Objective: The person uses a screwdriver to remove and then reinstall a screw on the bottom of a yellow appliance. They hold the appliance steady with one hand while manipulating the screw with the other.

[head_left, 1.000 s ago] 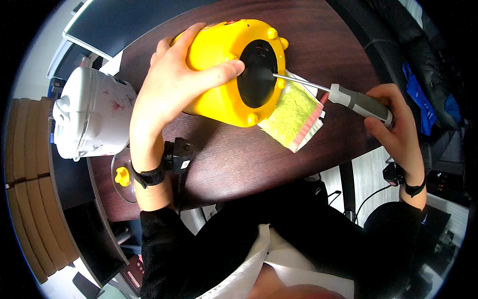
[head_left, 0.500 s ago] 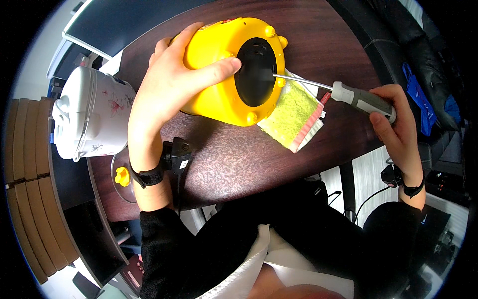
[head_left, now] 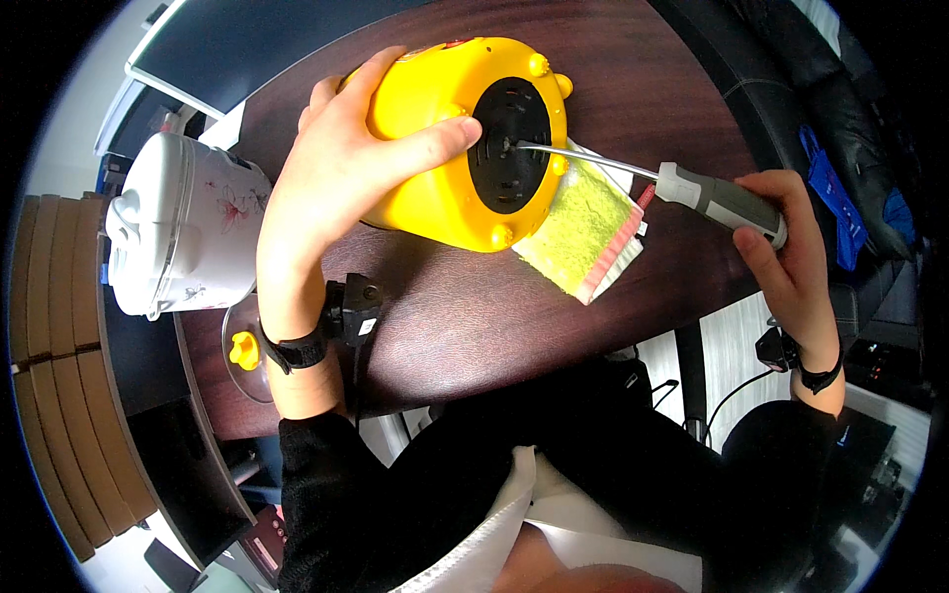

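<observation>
Yellow appl. (head_left: 427,210) clamped in L hand (head_left: 336,163); R hand (head_left: 794,247) grips screwdriver (head_left: 682,186) nr blk base (head_left: 509,183).

A dark reddish-brown table (head_left: 445,336) with a wood-like grain gleams in bright light near its front edge, a black padded seat (head_left: 771,109) beyond its right side, pale streaked floor (head_left: 727,346) below, and brown boxes (head_left: 49,277) stacked at far left near a white wall (head_left: 64,138).

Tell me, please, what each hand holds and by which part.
The left hand grips the yellow casing by its side; the right hand holds the screwdriver by its handle's rear.
</observation>
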`<state>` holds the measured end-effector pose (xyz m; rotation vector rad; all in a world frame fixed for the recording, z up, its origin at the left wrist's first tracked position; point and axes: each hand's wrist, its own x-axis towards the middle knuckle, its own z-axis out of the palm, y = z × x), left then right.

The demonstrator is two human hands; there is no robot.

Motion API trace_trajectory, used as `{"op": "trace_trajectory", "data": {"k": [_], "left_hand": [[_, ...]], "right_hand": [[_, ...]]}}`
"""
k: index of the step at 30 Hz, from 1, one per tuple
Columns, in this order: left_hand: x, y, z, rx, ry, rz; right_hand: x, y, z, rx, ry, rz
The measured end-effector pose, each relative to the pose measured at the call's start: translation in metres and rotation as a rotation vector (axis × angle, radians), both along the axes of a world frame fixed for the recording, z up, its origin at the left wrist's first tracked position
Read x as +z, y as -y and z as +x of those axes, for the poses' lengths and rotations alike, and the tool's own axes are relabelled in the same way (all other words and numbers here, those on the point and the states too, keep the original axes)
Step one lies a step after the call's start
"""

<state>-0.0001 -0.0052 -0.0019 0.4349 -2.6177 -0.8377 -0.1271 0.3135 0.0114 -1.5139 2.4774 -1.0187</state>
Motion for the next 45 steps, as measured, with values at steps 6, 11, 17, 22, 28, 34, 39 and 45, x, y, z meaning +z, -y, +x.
{"op": "trace_trajectory", "data": {"k": [6, 11, 17, 22, 28, 34, 39, 45], "left_hand": [[0.0009, -0.0006, -0.0006, -0.002, 0.003, -0.01], [0.002, 0.0011, 0.0001, -0.008, 0.004, -0.002], [0.0031, -0.0007, 0.0001, 0.001, 0.021, -0.004], [0.0029, -0.0009, 0.0, 0.002, 0.02, -0.012], [0.0032, -0.0011, 0.0002, 0.004, 0.03, -0.008], [0.0024, -0.0011, -0.0001, -0.001, 0.023, -0.012], [0.0039, -0.0019, 0.0005, 0.009, 0.033, -0.024], [0.0019, -0.0022, -0.0001, 0.0, 0.02, -0.009]], "right_hand": [[0.0016, 0.0004, -0.0016, 0.022, -0.054, -0.009], [0.0042, 0.0012, -0.0019, 0.026, -0.068, 0.0], [0.0024, 0.0005, -0.0033, 0.024, -0.07, -0.007], [0.0024, -0.0008, -0.0024, 0.006, -0.029, 0.007], [0.0032, 0.0004, -0.0012, 0.006, -0.059, -0.008], [0.0008, -0.0013, -0.0023, 0.019, -0.038, 0.002], [-0.0004, -0.001, -0.0025, 0.026, -0.049, -0.024], [-0.0006, -0.0013, -0.0019, 0.017, -0.05, -0.015]]}}
